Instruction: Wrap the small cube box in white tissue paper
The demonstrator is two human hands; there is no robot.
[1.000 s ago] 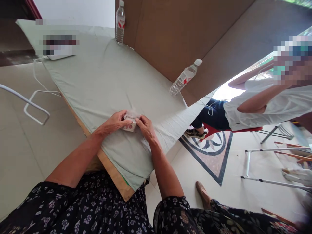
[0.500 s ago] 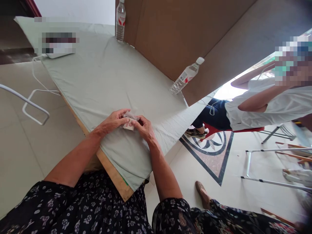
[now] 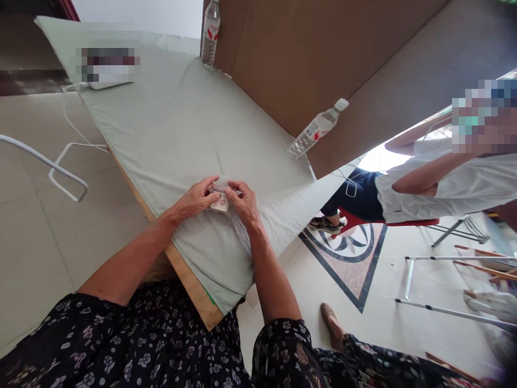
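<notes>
My left hand (image 3: 194, 200) and my right hand (image 3: 243, 202) meet over a small pale packet (image 3: 220, 203) with pink print, close to the near corner of a table covered in pale green cloth (image 3: 173, 124). Both hands pinch the packet from opposite sides, fingers curled round it. A bit of thin clear wrap shows at its top edge. The packet rests on or just above the cloth; I cannot tell which.
Two clear water bottles stand on the cloth, one (image 3: 210, 33) at the far edge, one (image 3: 316, 129) at the right, against brown cardboard panels (image 3: 307, 59). A white device (image 3: 109, 81) with a cable lies far left. Another person in white (image 3: 440, 178) sits at right.
Both hands have kept hold of the packet and turned it slightly between the fingers. The view has shifted a little to the right and down.
</notes>
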